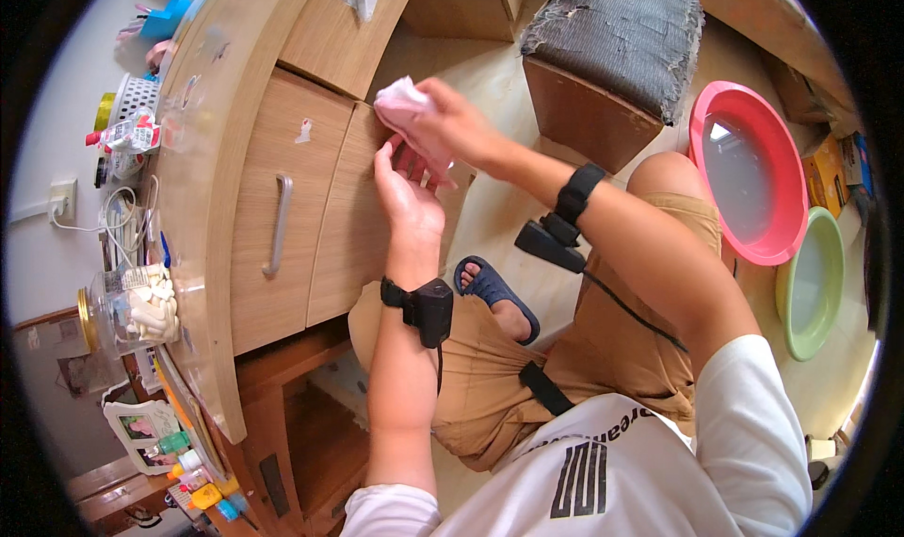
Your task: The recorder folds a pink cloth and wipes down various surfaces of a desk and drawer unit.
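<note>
A folded pink and white cloth [404, 115] is gripped in my right hand [460, 128], in front of the wooden desk's drawer fronts. Just below it, my left hand [413, 201] is turned palm up. Its fingertips reach the lower part of the cloth and are partly covered by it, so whether they grip it cannot be told. Left of my hands is a light wood drawer front [289, 148] with a metal handle [280, 225] and a torn sticker remnant [304, 131]. A black strapped device sits on each of my forearms.
Right of me on the floor stand a pink basin [794, 176] and a green basin [791, 325], both holding cloudy water. A fabric-topped stool [593, 113] is ahead. The desktop [201, 254] carries a jar [106, 304], a photo frame [116, 424], a white perforated basket [135, 99] and several small bottles.
</note>
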Motion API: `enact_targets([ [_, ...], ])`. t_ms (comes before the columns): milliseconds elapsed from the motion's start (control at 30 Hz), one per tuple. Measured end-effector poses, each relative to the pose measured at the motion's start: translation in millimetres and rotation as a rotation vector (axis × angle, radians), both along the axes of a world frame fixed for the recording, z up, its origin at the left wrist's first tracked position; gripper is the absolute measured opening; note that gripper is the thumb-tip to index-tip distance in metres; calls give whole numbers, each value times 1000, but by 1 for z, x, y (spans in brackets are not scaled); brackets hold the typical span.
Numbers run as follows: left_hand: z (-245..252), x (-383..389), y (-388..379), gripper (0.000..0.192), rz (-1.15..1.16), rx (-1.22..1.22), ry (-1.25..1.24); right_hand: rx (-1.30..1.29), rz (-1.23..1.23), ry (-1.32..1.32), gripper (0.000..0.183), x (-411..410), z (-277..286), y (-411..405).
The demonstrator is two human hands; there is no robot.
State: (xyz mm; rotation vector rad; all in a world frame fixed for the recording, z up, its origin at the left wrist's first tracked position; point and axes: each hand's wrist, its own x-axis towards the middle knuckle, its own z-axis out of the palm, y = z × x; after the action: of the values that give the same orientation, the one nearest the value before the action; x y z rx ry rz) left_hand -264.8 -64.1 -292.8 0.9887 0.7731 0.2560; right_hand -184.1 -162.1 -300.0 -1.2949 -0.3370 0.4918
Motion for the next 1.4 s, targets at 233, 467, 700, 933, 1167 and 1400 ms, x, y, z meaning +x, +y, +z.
enact_targets([
  [233,14,-7,-14,59,-9,-216,-13,112,-290,298,45,22,14,-17],
  [467,3,-6,-13,31,-82,282,-85,135,-229,335,43,12,18,-12],
  [700,17,-12,-23,31,192,124,-2,179,-228,422,30,16,13,-9],
  [933,11,-12,-27,28,-59,337,-189,157,-232,415,35,13,26,-10],
  [1167,24,-18,-27,38,97,436,-232,514,318,496,51,-5,37,-9],
  [1400,37,-15,-30,49,157,531,-345,484,170,481,55,-7,32,-1],
])
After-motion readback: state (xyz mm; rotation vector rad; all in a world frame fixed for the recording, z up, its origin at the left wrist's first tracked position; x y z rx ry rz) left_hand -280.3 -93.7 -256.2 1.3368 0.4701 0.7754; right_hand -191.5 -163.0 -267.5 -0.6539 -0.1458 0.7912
